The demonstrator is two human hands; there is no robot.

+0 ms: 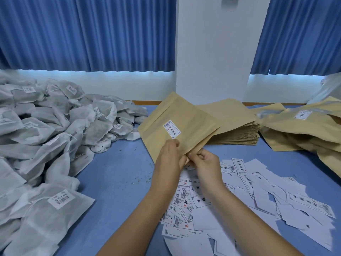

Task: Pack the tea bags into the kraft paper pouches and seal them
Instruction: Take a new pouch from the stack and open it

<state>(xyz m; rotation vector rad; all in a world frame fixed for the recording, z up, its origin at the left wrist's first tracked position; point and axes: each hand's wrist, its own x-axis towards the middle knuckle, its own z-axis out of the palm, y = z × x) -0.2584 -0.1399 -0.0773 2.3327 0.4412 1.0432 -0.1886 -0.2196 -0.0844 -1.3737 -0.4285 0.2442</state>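
Both your left hand [168, 154] and right hand [204, 159] pinch the kraft pouch [177, 124] at its near edge, so I'd spread that mouth wide before grabbing tea bags [55, 126] from the left.

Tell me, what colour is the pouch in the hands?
The pouch is plain kraft brown with a small white label, as the head view shows.

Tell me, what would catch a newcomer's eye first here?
Probably the kraft pouch at centre, held up by its near edge in both hands, left hand and right hand. Next, the big heap of white tea bags filling the left side, and the printed labels scattered over the blue table at right.
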